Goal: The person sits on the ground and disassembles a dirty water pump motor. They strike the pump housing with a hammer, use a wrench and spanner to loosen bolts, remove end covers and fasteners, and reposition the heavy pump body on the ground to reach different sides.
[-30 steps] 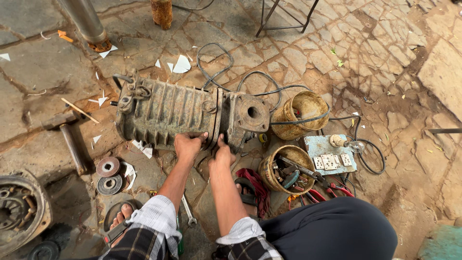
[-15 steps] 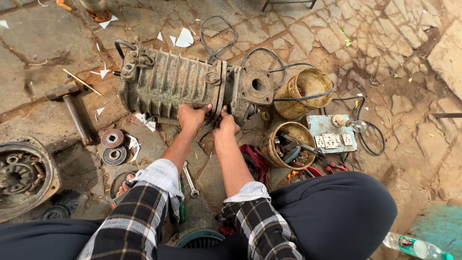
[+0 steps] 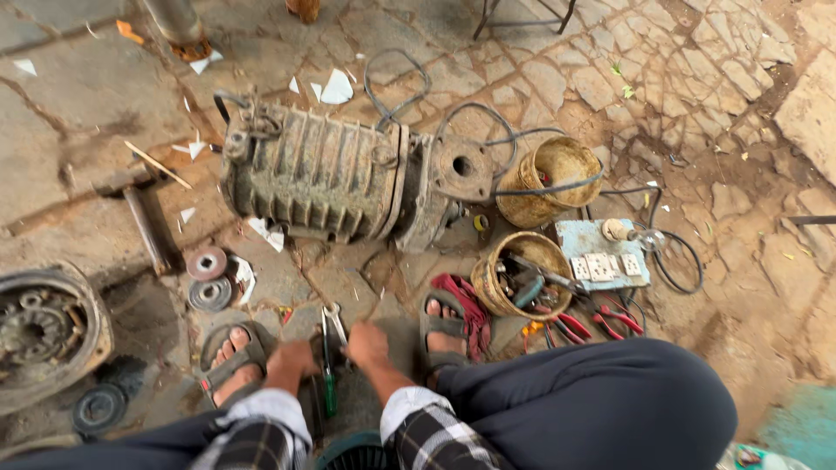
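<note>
Flanking both hands: sandalled feet (image 3: 233,359), pliers (image 3: 328,348)

Ribbed grey-green cast metal motor housing (image 3: 318,174), rust-stained. Two round rusty yellow-brown metal tins (image 3: 557,178). Pale blue rectangular socket board (image 3: 601,252) with white outlets. Red-handled pliers (image 3: 610,320). Green-handled tool (image 3: 329,383) between the hands. Black-and-white plaid shirt cuffs (image 3: 427,426). Dark navy trousers (image 3: 601,405). Grey-brown cracked stone floor (image 3: 740,130).

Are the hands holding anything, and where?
Cannot be told for sure: both hands, left and right, rest beside the green-handled pliers on the ground.
</note>
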